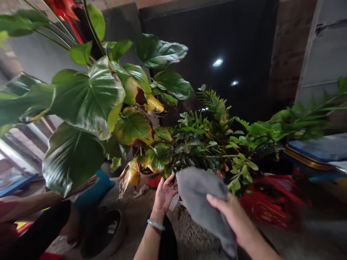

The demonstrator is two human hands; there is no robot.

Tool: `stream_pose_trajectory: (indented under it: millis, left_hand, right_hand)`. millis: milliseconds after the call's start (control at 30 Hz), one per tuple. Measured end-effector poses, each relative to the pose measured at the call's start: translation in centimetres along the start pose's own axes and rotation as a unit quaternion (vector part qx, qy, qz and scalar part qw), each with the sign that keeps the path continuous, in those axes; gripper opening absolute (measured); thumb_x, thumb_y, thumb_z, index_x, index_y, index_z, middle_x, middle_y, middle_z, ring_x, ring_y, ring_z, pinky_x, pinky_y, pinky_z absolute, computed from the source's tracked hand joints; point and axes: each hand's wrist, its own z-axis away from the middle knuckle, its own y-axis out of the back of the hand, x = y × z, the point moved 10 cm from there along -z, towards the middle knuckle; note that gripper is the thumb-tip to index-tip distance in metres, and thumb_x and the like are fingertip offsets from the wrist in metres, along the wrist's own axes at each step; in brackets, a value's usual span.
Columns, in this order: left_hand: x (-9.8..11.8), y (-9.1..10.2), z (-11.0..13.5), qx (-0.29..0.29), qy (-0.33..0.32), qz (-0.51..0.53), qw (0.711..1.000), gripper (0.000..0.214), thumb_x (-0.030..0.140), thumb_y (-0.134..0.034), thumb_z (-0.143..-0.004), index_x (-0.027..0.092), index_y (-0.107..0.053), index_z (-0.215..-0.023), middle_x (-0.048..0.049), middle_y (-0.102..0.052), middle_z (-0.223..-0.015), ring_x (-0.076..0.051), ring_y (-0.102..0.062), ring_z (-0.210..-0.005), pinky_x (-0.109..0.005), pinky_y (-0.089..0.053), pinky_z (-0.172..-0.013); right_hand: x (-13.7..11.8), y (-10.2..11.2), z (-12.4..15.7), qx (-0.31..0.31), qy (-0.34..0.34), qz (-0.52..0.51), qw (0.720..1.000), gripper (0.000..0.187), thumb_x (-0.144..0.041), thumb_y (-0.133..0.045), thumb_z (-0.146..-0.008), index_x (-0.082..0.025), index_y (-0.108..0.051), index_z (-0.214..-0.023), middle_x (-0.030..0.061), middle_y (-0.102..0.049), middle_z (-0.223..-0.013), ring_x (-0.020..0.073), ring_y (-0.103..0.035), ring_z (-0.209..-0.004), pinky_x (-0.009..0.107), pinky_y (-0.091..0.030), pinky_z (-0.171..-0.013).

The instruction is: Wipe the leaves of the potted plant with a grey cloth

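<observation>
A grey cloth [202, 195] hangs from my right hand [229, 211], whose thumb presses on it from the near side. To the left of it, my left hand [165, 195] is raised with the palm turned up and the fingers apart, and a pale bangle [155, 224] circles that wrist. Just beyond my left fingertips stand a red pot [152, 178] and the low bushy green plants [197, 141]. Some of the foliage behind the cloth is hidden by it.
Large glossy leaves [86, 97], some yellowed, spread over the left side. A dark round tub [103, 234] stands on the floor beside another person's leg [38, 229]. A red bag [271, 202] lies to the right, below stacked blue-lidded boxes [317, 150]. A dark glossy panel [217, 32] rises behind.
</observation>
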Motion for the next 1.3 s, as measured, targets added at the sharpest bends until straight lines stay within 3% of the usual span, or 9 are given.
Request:
stream_pose_trajectory:
  millis: [167,267,367,467,700,800,967,1200,1300]
  left_hand:
    - [-0.7,-0.7,0.1,0.026,-0.003,0.003,1.000,0.047,0.045,-0.048,-0.090,0.015,-0.064,-0.123,-0.0111,-0.070,-0.092,-0.024,-0.065,-0.089,-0.036,-0.052,-0.074]
    - [-0.8,-0.6,0.1,0.039,-0.012,0.009,0.999,0.049,0.046,-0.052,-0.088,0.014,-0.063,-0.124,-0.0111,-0.069,-0.090,-0.024,-0.065,-0.087,-0.036,-0.052,-0.073]
    - [-0.7,-0.2,0.1,0.049,-0.016,0.022,0.998,0.045,0.045,-0.052,-0.088,0.014,-0.067,-0.117,-0.0117,-0.069,-0.093,-0.023,-0.065,-0.088,-0.035,-0.052,-0.074]
    - [-0.5,-0.1,0.0,0.053,-0.012,0.029,0.998,0.042,0.044,-0.051,-0.088,0.013,-0.070,-0.108,-0.0130,-0.070,-0.094,-0.023,-0.065,-0.088,-0.035,-0.051,-0.077]
    - [-0.3,-0.8,-0.3,0.089,-0.032,0.013,0.995,0.046,0.045,-0.048,-0.089,0.013,-0.066,-0.117,-0.0123,-0.068,-0.095,-0.024,-0.063,-0.089,-0.035,-0.048,-0.077]
    - [-0.5,-0.9,-0.5,0.097,-0.027,0.008,0.995,0.046,0.045,-0.050,-0.089,0.015,-0.064,-0.120,-0.0102,-0.068,-0.092,-0.022,-0.063,-0.086,-0.035,-0.048,-0.078]
    - [-1.2,-1.1,-0.6,0.073,-0.009,0.004,0.997,0.049,0.049,-0.056,-0.084,0.016,-0.065,-0.118,-0.0091,-0.069,-0.086,-0.025,-0.065,-0.084,-0.038,-0.048,-0.083]
    - [-1.0,-0.8,-0.7,0.101,-0.017,0.017,0.995,0.047,0.048,-0.053,-0.086,0.012,-0.064,-0.115,-0.0114,-0.069,-0.087,-0.024,-0.064,-0.082,-0.039,-0.048,-0.084]
    - [-1.1,-1.2,-0.7,0.102,-0.014,0.024,0.994,0.050,0.048,-0.046,-0.089,0.012,-0.062,-0.121,-0.0122,-0.071,-0.089,-0.025,-0.066,-0.086,-0.040,-0.048,-0.087]
  right_hand:
    - [-9.3,0.3,-5.4,0.075,0.112,-0.103,0.985,0.040,-0.035,-0.081,-0.048,-0.015,-0.072,-0.082,0.0074,-0.077,-0.072,0.0314,-0.073,-0.081,0.037,-0.058,-0.070]
    - [-4.8,-0.8,-7.0,0.049,0.014,-0.123,0.991,0.031,-0.033,-0.077,-0.048,-0.016,-0.070,-0.073,0.0075,-0.075,-0.064,0.0316,-0.073,-0.076,0.038,-0.059,-0.067]
    - [2.1,-0.9,-4.0,0.022,-0.064,-0.074,0.995,0.034,-0.042,-0.075,-0.051,-0.017,-0.071,-0.074,0.0101,-0.076,-0.068,0.0335,-0.074,-0.080,0.040,-0.059,-0.072]
    - [3.6,-0.8,-0.3,-0.002,-0.065,-0.018,0.998,0.042,-0.048,-0.078,-0.051,-0.017,-0.073,-0.079,0.0105,-0.078,-0.077,0.0351,-0.073,-0.086,0.041,-0.058,-0.074]
    - [-10.0,0.6,-4.0,0.098,0.140,-0.128,0.977,0.046,-0.039,-0.083,-0.046,-0.016,-0.073,-0.084,0.0075,-0.078,-0.080,0.0327,-0.071,-0.088,0.040,-0.056,-0.077]
    - [-6.0,0.2,-5.3,0.096,0.060,-0.140,0.984,0.037,-0.037,-0.080,-0.045,-0.018,-0.072,-0.075,0.0072,-0.077,-0.076,0.0335,-0.071,-0.088,0.040,-0.057,-0.074]
    - [3.9,-1.0,0.0,0.024,-0.093,-0.041,0.994,0.038,-0.044,-0.079,-0.044,-0.018,-0.071,-0.069,0.0106,-0.077,-0.074,0.0353,-0.072,-0.086,0.041,-0.057,-0.072]
    - [-7.8,-2.4,-2.2,0.034,0.096,-0.092,0.991,0.043,-0.043,-0.082,-0.047,-0.017,-0.072,-0.079,0.0074,-0.077,-0.078,0.0320,-0.070,-0.086,0.038,-0.054,-0.074]
    - [-6.8,-5.3,-3.9,-0.019,0.068,-0.089,0.994,0.036,-0.043,-0.078,-0.048,-0.018,-0.070,-0.072,0.0065,-0.075,-0.071,0.0320,-0.070,-0.082,0.038,-0.054,-0.072]
